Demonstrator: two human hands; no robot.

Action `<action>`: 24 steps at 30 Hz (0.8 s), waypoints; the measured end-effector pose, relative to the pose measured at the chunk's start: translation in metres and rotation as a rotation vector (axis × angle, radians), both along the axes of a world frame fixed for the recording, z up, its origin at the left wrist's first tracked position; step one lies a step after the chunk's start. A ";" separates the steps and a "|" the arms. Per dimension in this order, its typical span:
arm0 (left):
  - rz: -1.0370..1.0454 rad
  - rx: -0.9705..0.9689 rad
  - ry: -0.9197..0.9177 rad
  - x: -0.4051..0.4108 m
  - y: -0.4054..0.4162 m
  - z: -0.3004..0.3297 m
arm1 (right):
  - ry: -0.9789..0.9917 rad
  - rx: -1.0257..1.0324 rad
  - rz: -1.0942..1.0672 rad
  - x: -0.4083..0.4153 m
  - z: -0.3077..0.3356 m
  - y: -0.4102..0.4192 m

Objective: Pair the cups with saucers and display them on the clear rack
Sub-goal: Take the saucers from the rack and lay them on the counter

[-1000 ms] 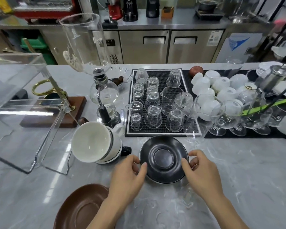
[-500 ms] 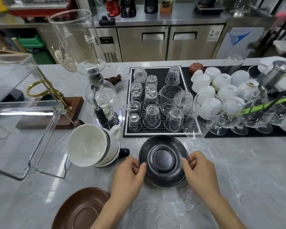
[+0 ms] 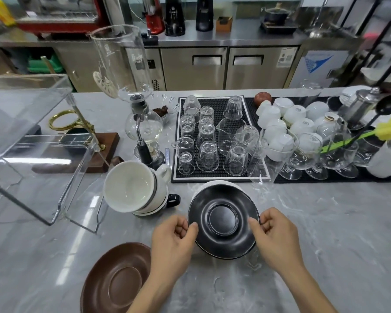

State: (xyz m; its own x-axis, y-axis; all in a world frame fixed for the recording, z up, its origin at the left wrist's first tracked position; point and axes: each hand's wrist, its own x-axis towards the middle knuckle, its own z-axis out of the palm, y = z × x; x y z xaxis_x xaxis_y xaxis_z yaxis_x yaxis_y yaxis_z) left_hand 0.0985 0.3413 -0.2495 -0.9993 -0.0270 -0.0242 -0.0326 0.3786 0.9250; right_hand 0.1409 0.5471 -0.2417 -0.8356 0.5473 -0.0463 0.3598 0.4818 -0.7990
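Note:
A black saucer [image 3: 222, 222] is held tilted just above the marble counter, its far rim over a white saucer [image 3: 215, 182] that peeks out beneath. My left hand [image 3: 172, 241] pinches its left rim and my right hand [image 3: 278, 238] pinches its right rim. Left of it stands a stack of white cups [image 3: 133, 185] leaning toward me, with a black cup handle [image 3: 173, 199] showing at the bottom. A brown saucer [image 3: 117, 279] lies near the front edge. The clear rack [image 3: 38, 141] stands at the left.
A glass siphon brewer [image 3: 140, 123] rises behind the cups. A black mat [image 3: 219, 105] holds several upturned glasses. At the right are several white cups [image 3: 296, 123], stemmed glasses [image 3: 312, 159] and a steel pot [image 3: 359, 107]. A wooden base [image 3: 77, 163] sits behind the rack.
Both hands have lifted the black saucer's near side, tilting it off the counter and baring a white saucer under its far rim. The view has shifted slightly.

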 end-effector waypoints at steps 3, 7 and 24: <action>0.011 -0.035 -0.013 0.011 -0.008 -0.002 | 0.003 -0.008 -0.001 0.011 0.002 -0.007; 0.011 -0.094 -0.003 0.023 -0.017 0.000 | 0.008 -0.022 0.003 0.027 0.004 -0.014; -0.173 -0.339 -0.081 0.067 -0.049 0.010 | -0.097 0.019 0.052 0.087 -0.004 -0.032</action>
